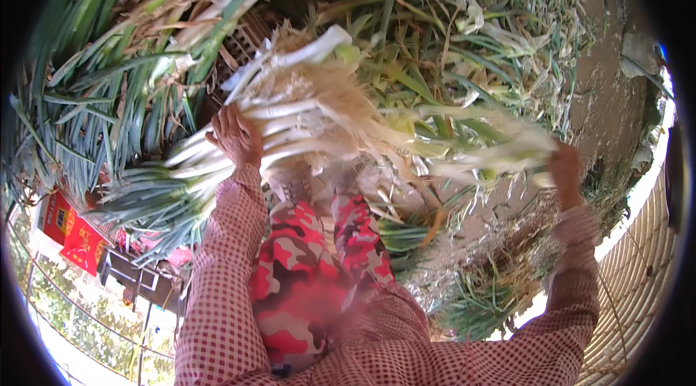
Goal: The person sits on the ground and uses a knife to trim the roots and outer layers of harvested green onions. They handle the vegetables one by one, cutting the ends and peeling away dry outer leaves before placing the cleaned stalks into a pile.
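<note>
A bundle of long green onions [293, 130], with white shanks, hairy roots and green tops, lies across in front of my knees. My left hand [236, 136] presses over the white shanks, its fingers curled around some of them. Their roots point right and their green tops fan out to the lower left. Out to the right, my right hand [565, 171] is blurred by motion. Pale stripped onion leaves [489, 141] trail from it toward the roots; whether they still join the bundle cannot be told.
Unpeeled green onions [141, 65] are heaped at the left, partly over a brown plastic crate [244, 35]. Discarded leaves and skins [462, 32] cover the ground ahead. More onions [478, 299] lie at lower right, near a ribbed curved wall [636, 272]. A red printed sheet [76, 234] is at far left.
</note>
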`<state>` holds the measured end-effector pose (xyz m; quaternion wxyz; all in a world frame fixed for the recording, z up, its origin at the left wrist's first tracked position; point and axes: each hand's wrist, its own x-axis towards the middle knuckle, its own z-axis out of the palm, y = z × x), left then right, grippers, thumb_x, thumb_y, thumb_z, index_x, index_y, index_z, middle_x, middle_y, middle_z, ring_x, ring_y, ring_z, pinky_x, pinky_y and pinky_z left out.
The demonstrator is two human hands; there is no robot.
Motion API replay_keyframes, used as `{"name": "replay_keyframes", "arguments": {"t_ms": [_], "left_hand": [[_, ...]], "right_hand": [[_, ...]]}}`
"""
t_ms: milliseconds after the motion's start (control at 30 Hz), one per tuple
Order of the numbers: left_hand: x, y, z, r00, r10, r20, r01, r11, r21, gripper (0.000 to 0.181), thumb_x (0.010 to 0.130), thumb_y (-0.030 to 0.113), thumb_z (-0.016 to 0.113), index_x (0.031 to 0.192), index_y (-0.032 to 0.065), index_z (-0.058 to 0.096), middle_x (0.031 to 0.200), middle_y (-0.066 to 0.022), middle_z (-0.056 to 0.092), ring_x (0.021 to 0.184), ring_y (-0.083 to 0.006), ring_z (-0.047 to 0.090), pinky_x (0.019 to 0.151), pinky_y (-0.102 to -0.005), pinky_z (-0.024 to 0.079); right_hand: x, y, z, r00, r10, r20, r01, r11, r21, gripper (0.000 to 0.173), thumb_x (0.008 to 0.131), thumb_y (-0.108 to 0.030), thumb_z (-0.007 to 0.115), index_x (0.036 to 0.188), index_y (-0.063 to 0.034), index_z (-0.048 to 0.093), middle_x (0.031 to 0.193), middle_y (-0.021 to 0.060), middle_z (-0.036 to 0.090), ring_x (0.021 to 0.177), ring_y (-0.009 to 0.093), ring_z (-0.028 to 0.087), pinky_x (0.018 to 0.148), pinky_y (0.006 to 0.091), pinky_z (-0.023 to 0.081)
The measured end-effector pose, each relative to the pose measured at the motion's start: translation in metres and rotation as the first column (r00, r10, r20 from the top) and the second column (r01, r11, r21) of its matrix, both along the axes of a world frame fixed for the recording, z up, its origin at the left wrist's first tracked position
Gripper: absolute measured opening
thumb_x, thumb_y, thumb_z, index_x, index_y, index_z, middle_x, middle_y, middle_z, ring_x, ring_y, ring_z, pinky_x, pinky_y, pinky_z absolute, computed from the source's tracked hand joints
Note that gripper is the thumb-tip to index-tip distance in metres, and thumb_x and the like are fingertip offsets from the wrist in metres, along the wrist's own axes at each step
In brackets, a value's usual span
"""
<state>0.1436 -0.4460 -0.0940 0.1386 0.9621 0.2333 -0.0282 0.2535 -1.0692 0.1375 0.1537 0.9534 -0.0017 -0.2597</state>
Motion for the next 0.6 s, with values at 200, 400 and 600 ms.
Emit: {"name": "replay_keyframes", "arguments": {"t_ms": [200,400,600], "left_hand": [[-0.004,0.002,-0.002,1.000,0.016,-0.007,-0.016,1.000,-0.018,0.040,0.093,0.032,0.033,0.118,0.0111,0.057,0.125,-0.0076,0.056,0.122,-0.0327,0.044,0.099,-0.0571,0.024],[-0.001,0.004,-0.009,1.000,0.009,0.026,-0.009,1.000,-0.010,0.043,0.094,0.035,0.032,0.120,0.0101,0.056,0.123,-0.0077,0.056,0.122,-0.0300,0.043,0.100,-0.0544,0.021],[-0.005,0.002,-0.011,0.999,0.004,0.041,-0.004,1.000,-0.004,0.045,0.094,0.037,0.031,0.118,0.0105,0.057,0.123,-0.0064,0.055,0.120,-0.0280,0.044,0.101,-0.0533,0.020]], "right_hand": [[0.054,0.046,-0.079,0.934,0.323,0.155,-0.331,0.943,0.032,0.053,0.076,-0.011,0.072,0.123,-0.0013,0.050,0.114,0.0178,0.057,0.104,0.033,0.056,0.085,0.0378,0.047],[0.065,0.426,-0.196,0.865,0.491,0.109,-0.440,0.635,0.635,0.042,0.084,-0.012,0.061,0.124,-0.0062,0.052,0.107,0.0194,0.059,0.106,0.032,0.056,0.095,0.0451,0.042],[0.040,0.394,-0.196,0.793,0.576,-0.200,-0.218,0.575,0.789,0.045,0.082,-0.007,0.056,0.126,-0.0125,0.050,0.073,0.0138,0.059,0.066,0.029,0.061,0.068,0.0473,0.046]]}}
